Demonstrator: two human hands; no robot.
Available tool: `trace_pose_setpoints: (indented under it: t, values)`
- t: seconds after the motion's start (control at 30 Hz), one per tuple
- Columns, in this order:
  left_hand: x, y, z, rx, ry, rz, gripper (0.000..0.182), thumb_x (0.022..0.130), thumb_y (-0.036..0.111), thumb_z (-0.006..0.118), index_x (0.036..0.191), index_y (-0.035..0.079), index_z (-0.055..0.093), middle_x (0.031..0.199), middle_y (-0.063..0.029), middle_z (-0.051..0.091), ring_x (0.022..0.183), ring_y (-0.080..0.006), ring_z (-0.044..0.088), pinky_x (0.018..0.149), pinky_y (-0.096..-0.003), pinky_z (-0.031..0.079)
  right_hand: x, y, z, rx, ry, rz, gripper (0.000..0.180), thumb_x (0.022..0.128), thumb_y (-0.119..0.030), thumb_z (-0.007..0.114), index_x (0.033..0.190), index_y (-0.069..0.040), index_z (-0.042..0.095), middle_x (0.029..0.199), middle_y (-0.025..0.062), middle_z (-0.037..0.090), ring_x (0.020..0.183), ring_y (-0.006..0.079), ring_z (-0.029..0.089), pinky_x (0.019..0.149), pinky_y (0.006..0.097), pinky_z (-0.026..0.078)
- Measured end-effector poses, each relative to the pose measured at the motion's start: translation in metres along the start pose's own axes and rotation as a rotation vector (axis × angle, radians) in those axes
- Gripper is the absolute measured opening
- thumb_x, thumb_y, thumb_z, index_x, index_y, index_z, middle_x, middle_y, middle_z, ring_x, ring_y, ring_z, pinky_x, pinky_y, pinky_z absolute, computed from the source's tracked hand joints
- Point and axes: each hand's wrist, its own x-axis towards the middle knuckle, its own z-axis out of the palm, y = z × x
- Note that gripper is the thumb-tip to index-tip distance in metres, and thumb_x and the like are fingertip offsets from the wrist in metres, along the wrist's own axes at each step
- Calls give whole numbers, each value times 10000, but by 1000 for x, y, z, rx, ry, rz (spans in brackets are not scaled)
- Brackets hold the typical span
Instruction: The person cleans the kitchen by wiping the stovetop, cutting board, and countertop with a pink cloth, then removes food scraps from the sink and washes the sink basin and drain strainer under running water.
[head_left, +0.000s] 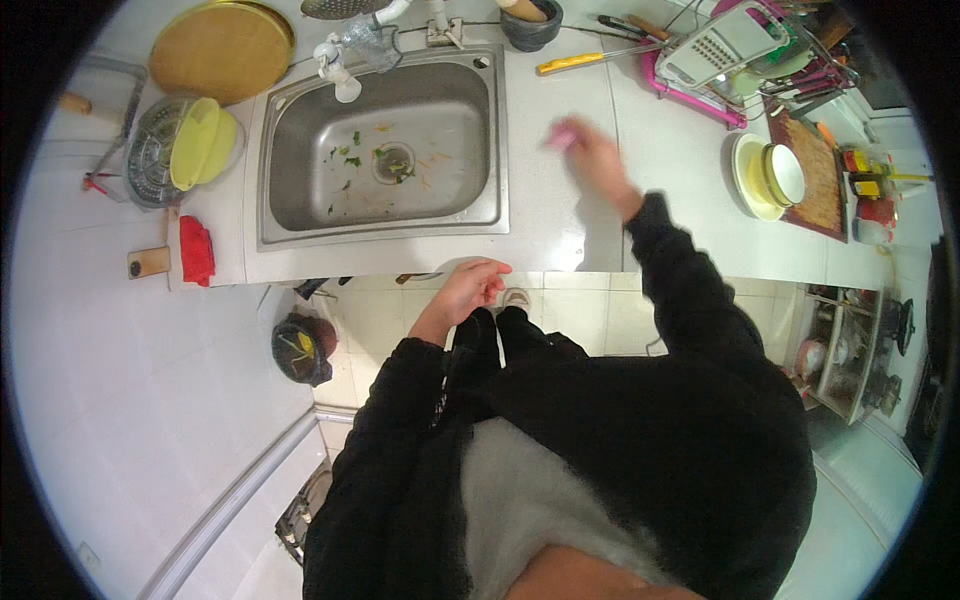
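Note:
My right hand (596, 159) is over the white tiled countertop (551, 225), right of the sink. It is blurred and grips a pink cloth or sponge (561, 138), too smeared to name exactly. My left hand (471, 289) is at the counter's front edge, below the sink. Nothing shows in it; the index finger reaches out and the others are loosely bent. Scraps of green leaf (352, 160) and thin orange shreds (426, 178) lie in the stainless steel sink (315, 187), around its drain (393, 162).
A faucet (337, 71) overhangs the sink's back left. Left are a yellow-green colander (202, 144) and a red cloth (196, 251). A stone mortar (531, 28), a yellow-handled tool (570, 63), a pink rack (694, 101), stacked bowls (786, 176) and a cutting board (814, 172) line the back and right.

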Motion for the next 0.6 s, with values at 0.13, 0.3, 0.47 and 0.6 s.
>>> trace_pose_setpoints:
  t: [0.13,0.3,0.47,0.6]
  values:
    - [1,-3,-3,-23,59,4,238,967,221,525,1078,40,634,761,-1,548,677,-109,491,631,-255,416,54,3,16,-56,205,183,209,981,-155,437,1073,-45,588,1124,173,634,1109,318,593,909,394,478]
    - [4,0,-3,-56,38,-1,243,966,228,534,1071,29,627,764,-18,540,667,-117,484,611,-252,403,17,-12,40,-152,-46,-412,233,931,-87,469,1100,-32,620,1169,168,620,1095,326,592,919,404,476]
    - [-9,9,-7,-78,110,30,234,951,223,548,1059,28,621,766,-21,534,646,-116,476,593,-248,397,65,13,13,-160,5,-61,253,898,-37,482,1098,-19,635,1169,199,620,1063,350,604,925,411,475]
    - [-13,7,-9,-85,161,27,235,934,208,554,1067,24,614,759,-19,530,637,-114,479,585,-248,398,100,35,33,-239,137,-90,268,908,-53,476,1137,16,598,1161,223,617,1065,376,589,938,438,462]
